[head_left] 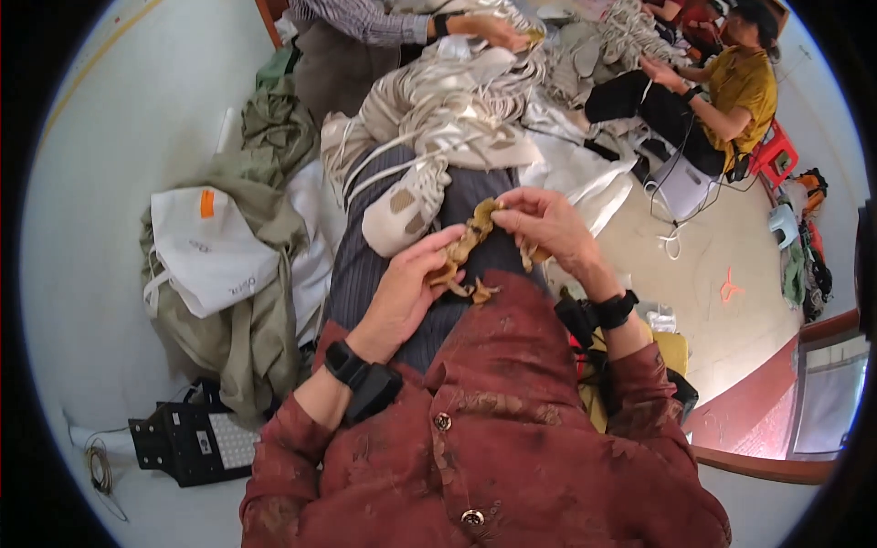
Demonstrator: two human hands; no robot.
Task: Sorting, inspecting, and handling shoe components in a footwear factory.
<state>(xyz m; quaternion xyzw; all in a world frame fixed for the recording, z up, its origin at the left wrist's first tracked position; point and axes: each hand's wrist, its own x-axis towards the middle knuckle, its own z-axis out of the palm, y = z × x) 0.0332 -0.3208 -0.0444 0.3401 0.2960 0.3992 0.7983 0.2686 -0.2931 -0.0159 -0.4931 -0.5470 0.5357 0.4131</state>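
Observation:
Above my lap, both hands hold a crumpled yellow-brown strip [470,239] with curled, ragged pieces; its exact kind I cannot make out. My left hand [411,279] is closed round its lower part, and some tan pieces hang below the fingers. With fingertips pinched, my right hand [548,228] grips the upper end, and another tan piece dangles under that palm. Just beyond my left hand, a white shoe upper [402,215] with mesh patches and laces lies on the dark striped cloth [361,265] over my legs.
A heap of white shoe uppers and laces [448,100] lies ahead. Another person's hand [493,32] reaches over it. At right sits a person in a yellow shirt [740,91] near a red stool [776,155]. To the left are a white bag [210,247], olive cloth [247,338] and a black lamp-like panel [192,443].

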